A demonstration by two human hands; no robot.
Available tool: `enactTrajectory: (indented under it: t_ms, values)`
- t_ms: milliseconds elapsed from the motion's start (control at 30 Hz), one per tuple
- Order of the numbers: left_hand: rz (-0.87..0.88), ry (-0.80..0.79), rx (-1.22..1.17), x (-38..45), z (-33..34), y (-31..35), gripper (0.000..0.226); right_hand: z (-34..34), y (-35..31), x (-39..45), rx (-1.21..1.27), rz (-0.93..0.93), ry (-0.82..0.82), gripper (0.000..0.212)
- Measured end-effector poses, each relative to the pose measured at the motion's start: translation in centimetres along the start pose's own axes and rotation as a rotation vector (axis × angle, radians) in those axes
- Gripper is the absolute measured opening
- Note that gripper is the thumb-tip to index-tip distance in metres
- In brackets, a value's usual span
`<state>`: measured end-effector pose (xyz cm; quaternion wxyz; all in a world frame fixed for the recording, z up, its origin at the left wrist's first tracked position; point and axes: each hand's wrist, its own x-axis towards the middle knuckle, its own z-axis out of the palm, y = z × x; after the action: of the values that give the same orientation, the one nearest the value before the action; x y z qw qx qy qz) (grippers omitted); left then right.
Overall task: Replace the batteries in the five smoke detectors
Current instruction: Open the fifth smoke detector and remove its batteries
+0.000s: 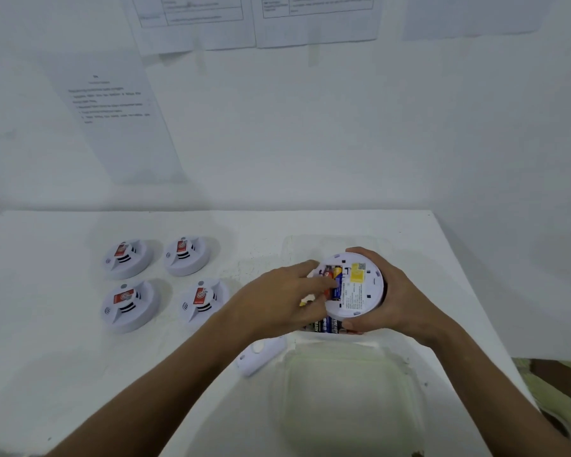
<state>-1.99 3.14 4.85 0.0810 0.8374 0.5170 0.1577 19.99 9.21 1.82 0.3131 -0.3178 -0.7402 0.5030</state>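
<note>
Two hands: right hand [386, 291] grips upturned detector [355, 285]; left hand [277, 295] fingers press battery [337, 281].

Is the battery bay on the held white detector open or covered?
Open: the round white smoke detector is back-up, batteries exposed under the left hand fingertips.

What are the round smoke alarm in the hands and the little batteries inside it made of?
The smoke detector in the right hand looks like white moulded plastic: smooth, matte, with tiny slots, plus a yellow paper-like sticker. The batteries under the left hand fingers look like metal cylinders in glossy printed wrap, though blur leaves that uncertain.
</note>
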Motion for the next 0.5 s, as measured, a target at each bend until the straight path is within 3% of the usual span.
enactTrajectory:
  t_ms: [133,333,433,500]
  values:
    - [-0.097,0.063,-0.236,2.0,-0.5,-0.2,0.040,-1.4,-0.1,0.3,-0.004,0.008,0.032,0.092]
    - [-0.144,0.209,-0.333,4.4,-0.4,0.8,0.015,-3.0,-0.2,0.1,-0.032,0.028,0.134,0.087]
    - [-0.261,0.326,-0.546,5.3,0.2,1.3,0.008,-4.4,0.0,-1.3,-0.008,0.062,0.203,0.088]
    - [-0.331,0.286,-0.706,5.6,0.9,1.4,0.007,-5.4,0.5,-2.6,0.013,0.090,0.248,0.093]
